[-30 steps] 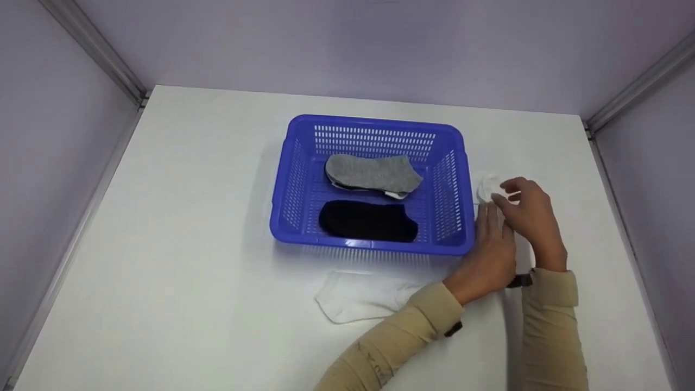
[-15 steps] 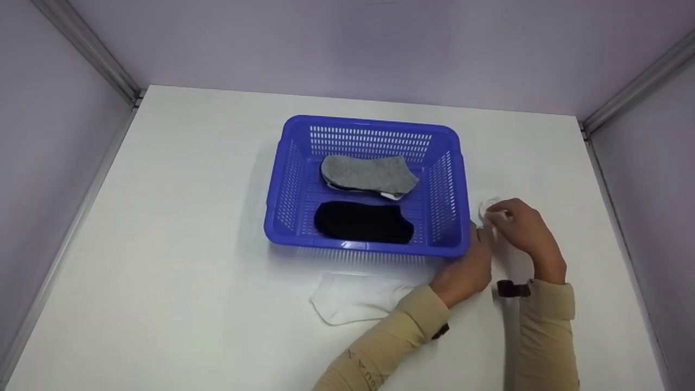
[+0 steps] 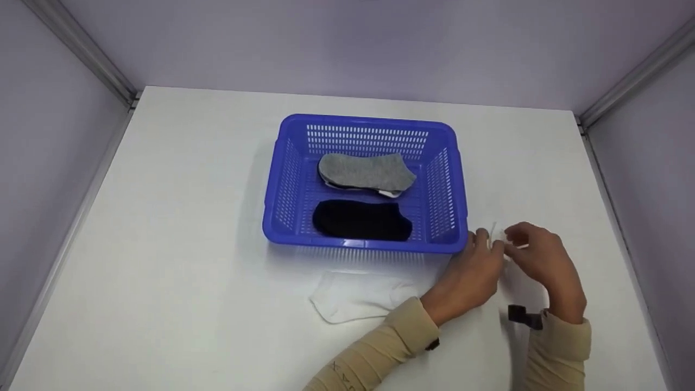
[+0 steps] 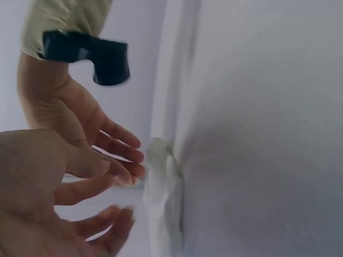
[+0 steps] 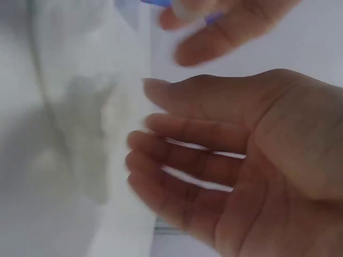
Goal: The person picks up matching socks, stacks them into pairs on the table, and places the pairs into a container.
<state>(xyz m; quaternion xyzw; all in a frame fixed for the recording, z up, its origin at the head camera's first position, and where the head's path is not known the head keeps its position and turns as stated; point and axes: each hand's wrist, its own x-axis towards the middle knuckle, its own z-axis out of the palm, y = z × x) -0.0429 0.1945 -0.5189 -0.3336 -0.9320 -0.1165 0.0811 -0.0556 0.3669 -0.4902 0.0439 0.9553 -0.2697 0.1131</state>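
In the head view, my left hand (image 3: 469, 277) is by the front right corner of the blue basket. My right hand (image 3: 545, 260) is just to its right, fingers loosely bent. Between and beneath them is a white sock, largely covered by the hands. The left wrist view shows this white sock (image 4: 162, 198) crumpled on the table, just beyond the fingertips of both hands, with nothing pinched. From the right wrist, the sock (image 5: 88, 139) is blurred and apart from the relaxed fingers. Another white sock (image 3: 353, 298) lies flat in front of the basket, near my left sleeve.
The blue basket (image 3: 353, 245) stands mid-table. Inside it lie grey socks (image 3: 366, 171) at the back, with dark and white edges underneath, and a black sock (image 3: 361, 220) at the front. Pale walls (image 3: 347, 49) enclose the white table (image 3: 179, 217).
Both hands have come toward the table's front edge, the right one also slightly rightward. The white sock, seen beside the basket earlier, has shifted nearer and is now mostly hidden between them.
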